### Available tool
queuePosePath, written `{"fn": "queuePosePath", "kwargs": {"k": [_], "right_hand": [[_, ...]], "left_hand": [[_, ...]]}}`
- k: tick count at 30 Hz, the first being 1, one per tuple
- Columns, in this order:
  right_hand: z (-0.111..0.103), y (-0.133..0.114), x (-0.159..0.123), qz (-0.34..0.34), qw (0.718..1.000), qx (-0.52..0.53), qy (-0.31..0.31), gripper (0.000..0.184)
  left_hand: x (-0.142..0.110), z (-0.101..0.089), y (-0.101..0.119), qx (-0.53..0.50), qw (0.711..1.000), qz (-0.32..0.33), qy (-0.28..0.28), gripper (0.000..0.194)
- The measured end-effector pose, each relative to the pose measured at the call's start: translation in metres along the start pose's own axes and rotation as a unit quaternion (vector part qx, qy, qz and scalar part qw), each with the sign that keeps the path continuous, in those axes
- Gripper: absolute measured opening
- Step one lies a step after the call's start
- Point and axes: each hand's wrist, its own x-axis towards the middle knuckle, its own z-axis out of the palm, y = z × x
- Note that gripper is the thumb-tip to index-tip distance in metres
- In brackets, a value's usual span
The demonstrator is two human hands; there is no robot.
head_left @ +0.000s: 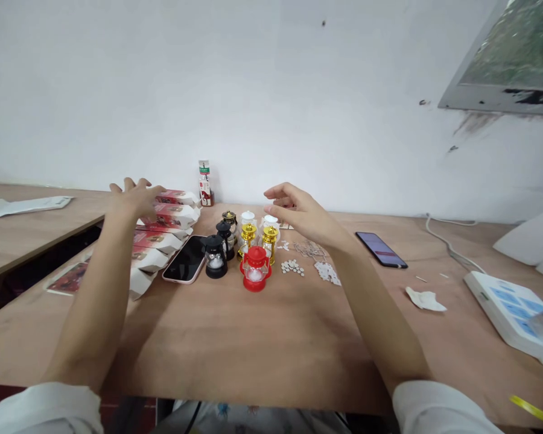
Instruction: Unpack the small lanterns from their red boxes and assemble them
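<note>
My left hand (134, 198) is over the far end of a row of red and white boxes (160, 238), its fingers spread; whether it touches them I cannot tell. My right hand (294, 208) hovers by a white mini lantern (270, 220), thumb and fingers apart and nothing seen between them. Between my arms stand several small lanterns: a red lantern (255, 269) in front, gold lanterns (248, 238) behind it, black lanterns (215, 256) to the left. Small white discs (292, 268), white pieces (327, 273) and thin metal wire parts (310, 249) lie to the right.
A phone (185, 259) lies beside the boxes, and a second phone (381, 249) is right of my right arm. One upright box (204, 184) leans near the wall. Crumpled paper (426, 299), a white device (509, 307) and a cable (452, 244) occupy the right side.
</note>
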Motion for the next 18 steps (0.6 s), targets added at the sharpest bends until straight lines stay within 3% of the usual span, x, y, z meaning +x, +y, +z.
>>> {"fn": "queuePosePath", "kwargs": {"k": [6, 12, 18], "right_hand": [[0.0, 0.001, 0.0, -0.02, 1.0, -0.021, 0.005, 0.028], [0.0, 0.002, 0.0, -0.03, 0.999, -0.042, 0.005, 0.026], [0.0, -0.004, -0.001, -0.028, 0.997, -0.076, 0.005, 0.026]], "left_hand": [[0.018, 0.007, 0.002, 0.021, 0.985, 0.135, -0.101, 0.065], [0.046, 0.014, -0.014, -0.003, 0.988, 0.141, -0.059, 0.049], [0.052, 0.015, -0.002, 0.059, 0.987, 0.14, -0.056, 0.051]]}}
